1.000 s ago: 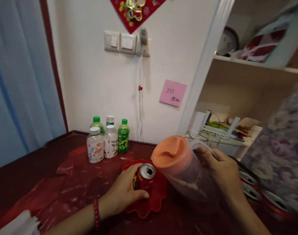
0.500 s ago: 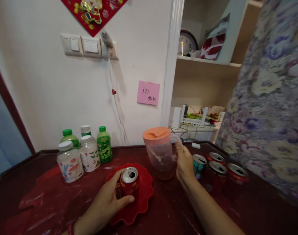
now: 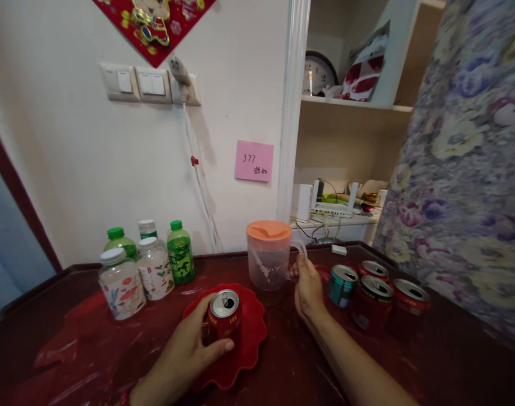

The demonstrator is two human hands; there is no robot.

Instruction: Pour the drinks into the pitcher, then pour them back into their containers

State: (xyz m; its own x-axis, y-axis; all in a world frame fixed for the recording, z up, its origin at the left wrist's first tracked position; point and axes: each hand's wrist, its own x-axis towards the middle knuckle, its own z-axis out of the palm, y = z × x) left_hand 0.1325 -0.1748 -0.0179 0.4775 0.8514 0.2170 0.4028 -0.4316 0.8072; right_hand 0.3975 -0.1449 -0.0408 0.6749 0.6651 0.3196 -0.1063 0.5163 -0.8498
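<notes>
Can fills left grip; right grip clasps pitcher.

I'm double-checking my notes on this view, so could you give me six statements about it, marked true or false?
1. The left hand holds a red drink can. True.
2. The right hand grips the plastic pitcher by its lid. False: it grips the handle.
3. The lid is orange. True.
4. The pink sticky note is left of the light switches. False: it is to their right.
5. Four drink cans stand right of the plastic pitcher. True.
6. Three bottles have green caps. False: only two do.
</notes>
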